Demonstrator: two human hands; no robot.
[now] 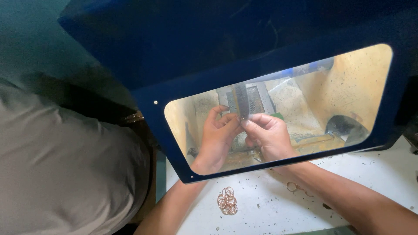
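Behind the blue guard's window (305, 82), my left hand (216, 137) and right hand (268, 135) both pinch a small piece, too small to identify, held against the grey wheel (241, 101). Copper rings (227, 201) lie on the speckled white bench (374, 174) beneath my forearms.

Light uneven. Warm yellow glow inside window (278, 109) of dark blue hood (174, 48); source within, not seen. Both hands (244, 132) well lit through pane, slightly soft, faint haze on glass. Hood top nearly black, detail lost. White table (374, 174) evenly bright, specks sharp. Copper rings (227, 201) crisp. Grey sleeve (56, 165) at left dim, blurred. Left edge murky green, straight lines bent toward corners.
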